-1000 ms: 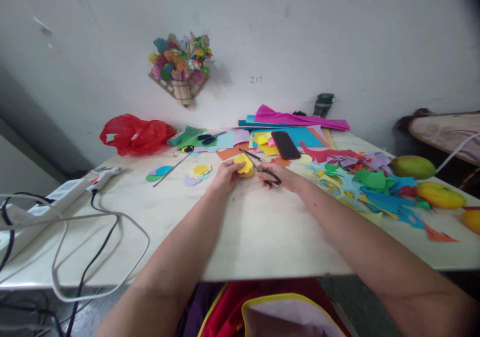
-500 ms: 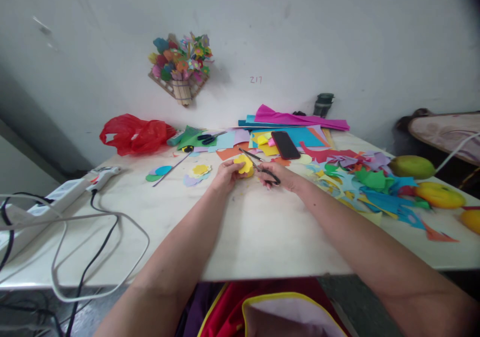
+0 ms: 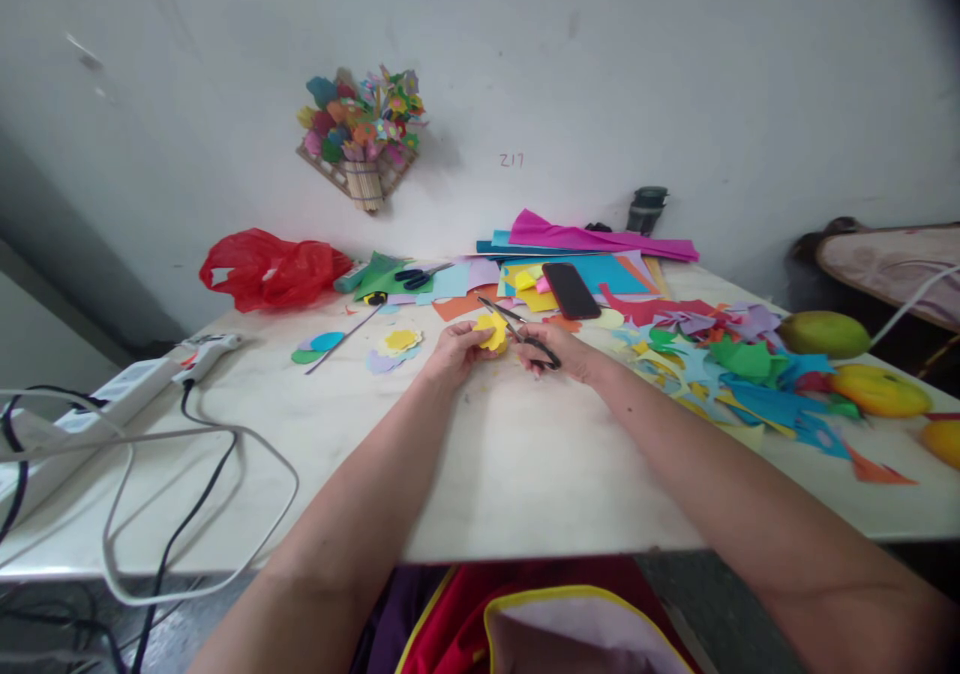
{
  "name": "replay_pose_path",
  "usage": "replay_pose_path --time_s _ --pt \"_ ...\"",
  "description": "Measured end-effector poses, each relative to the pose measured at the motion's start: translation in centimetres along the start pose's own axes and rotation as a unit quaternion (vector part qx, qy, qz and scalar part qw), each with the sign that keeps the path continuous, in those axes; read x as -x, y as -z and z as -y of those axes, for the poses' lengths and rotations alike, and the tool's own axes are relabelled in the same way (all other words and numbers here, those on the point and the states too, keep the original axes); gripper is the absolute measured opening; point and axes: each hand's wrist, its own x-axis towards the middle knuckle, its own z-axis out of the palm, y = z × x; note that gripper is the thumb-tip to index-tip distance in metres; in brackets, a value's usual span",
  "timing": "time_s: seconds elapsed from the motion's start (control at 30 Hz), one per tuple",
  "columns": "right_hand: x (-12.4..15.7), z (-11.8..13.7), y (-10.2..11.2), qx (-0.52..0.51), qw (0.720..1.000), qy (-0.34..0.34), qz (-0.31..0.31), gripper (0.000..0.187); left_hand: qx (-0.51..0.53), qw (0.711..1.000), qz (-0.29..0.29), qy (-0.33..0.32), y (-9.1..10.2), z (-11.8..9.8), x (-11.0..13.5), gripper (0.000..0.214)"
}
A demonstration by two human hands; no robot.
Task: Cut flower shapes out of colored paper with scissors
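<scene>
My left hand (image 3: 455, 347) pinches a yellow paper flower (image 3: 492, 331) with a scalloped edge, just above the table. Close beside it, my right hand (image 3: 559, 347) is closed on the handles of a pair of scissors (image 3: 510, 320). The blades point up and left and lie along the flower's right side; whether they touch its edge I cannot tell. To the left, a yellow paper flower cutout (image 3: 402, 339) rests on the table near some lilac cutouts (image 3: 380, 360). Further left are a blue paper circle (image 3: 328, 341) and a green one (image 3: 303, 356), partly overlapping.
A black phone (image 3: 571, 291) lies on coloured sheets behind my right hand. Paper scraps (image 3: 742, 364) and mangoes (image 3: 880, 390) cover the right side. A second pair of scissors (image 3: 414, 278) and a red plastic bag (image 3: 274, 269) are at the back. Power strips (image 3: 124, 394) with cables lie left.
The yellow paper flower has turned slightly in my left hand, so its scalloped edge shows differently. The scissors and my right hand have hardly moved.
</scene>
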Motion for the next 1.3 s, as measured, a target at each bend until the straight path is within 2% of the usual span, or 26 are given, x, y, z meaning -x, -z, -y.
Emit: replay_pose_path --time_s 0.3,0.53,1.3 --pt "-0.07 -0.2 0.24 0.015 1.0 0.002 0.011 0.02 -0.007 1.0 0.027 -0.01 -0.09 -0.2 0.13 0.031" --pt "-0.08 -0.17 0.18 0.017 1.0 -0.001 0.008 0.023 -0.006 0.999 0.008 -0.033 -0.13 0.03 -0.03 0.035" --pt "-0.19 -0.35 0.2 0.005 1.0 -0.003 0.006 0.024 -0.023 0.999 -0.011 -0.024 -0.09 -0.06 0.01 0.033"
